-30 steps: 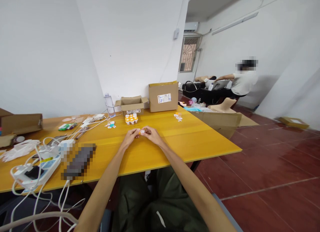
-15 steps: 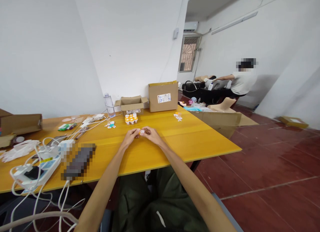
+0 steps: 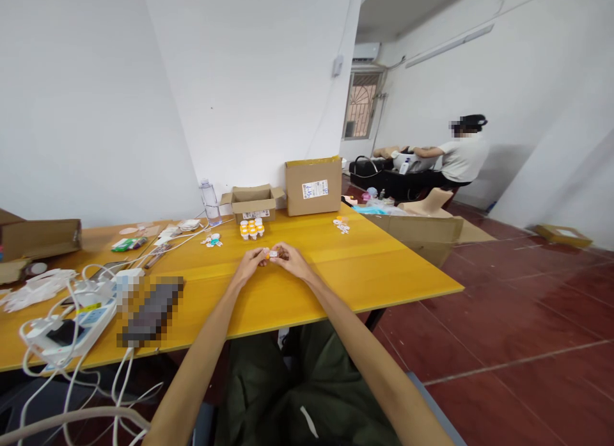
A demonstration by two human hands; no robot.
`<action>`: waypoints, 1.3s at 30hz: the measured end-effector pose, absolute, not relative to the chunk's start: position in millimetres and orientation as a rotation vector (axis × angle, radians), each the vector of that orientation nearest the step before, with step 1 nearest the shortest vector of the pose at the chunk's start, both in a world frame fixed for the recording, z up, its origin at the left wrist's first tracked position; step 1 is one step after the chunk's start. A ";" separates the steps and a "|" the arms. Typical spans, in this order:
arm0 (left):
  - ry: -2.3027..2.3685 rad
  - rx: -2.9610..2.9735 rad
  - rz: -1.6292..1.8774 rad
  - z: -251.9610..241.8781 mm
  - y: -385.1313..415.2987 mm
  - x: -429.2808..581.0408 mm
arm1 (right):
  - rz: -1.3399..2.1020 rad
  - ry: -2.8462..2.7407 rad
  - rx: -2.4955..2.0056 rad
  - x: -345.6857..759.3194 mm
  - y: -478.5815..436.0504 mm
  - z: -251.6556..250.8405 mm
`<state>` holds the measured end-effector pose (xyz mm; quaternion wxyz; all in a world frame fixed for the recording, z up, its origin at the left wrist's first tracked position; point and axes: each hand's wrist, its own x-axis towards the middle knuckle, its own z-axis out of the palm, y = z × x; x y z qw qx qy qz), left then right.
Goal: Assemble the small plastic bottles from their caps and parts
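Between my two hands is a small bottle [image 3: 273, 254] with an orange part and a pale body, held just above the table. My left hand [image 3: 252, 263] is closed on its orange end. The fingers of my right hand [image 3: 288, 259] pinch its pale body; fine detail is too small to read. Just beyond my hands, a cluster of small bottles with orange-and-white caps [image 3: 252, 228] stands close together. Small white and teal pieces [image 3: 212, 240] lie to the left of the cluster. Farther right lies a pile of small white round pieces [image 3: 341, 226].
An open cardboard box [image 3: 252, 203] and a larger closed carton [image 3: 313, 187] stand against the wall, beside a clear plastic bottle [image 3: 210, 203]. A power strip [image 3: 86, 334] with tangled white cables and a pixelated dark object [image 3: 152, 311] occupy the left. A co-worker [image 3: 463, 153] sits far right.
My hands stay in nearly the same place, with the small bottle turned slightly between the fingers. In the background, the co-worker's arm has drawn back and the head has turned.
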<state>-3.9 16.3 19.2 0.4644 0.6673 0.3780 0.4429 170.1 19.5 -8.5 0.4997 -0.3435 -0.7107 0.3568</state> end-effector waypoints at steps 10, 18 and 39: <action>0.906 1.655 1.109 22.5 13.0 -1.5 | 0.860 -1.695 -0.886 169.2 13.9 -2.6; 0.914 1.646 1.101 22.5 13.5 -2.3 | 0.852 -1.705 -0.864 169.7 17.6 -6.4; 0.929 1.622 1.100 16.4 18.4 -4.9 | 0.785 -1.732 -0.831 169.4 14.8 -3.0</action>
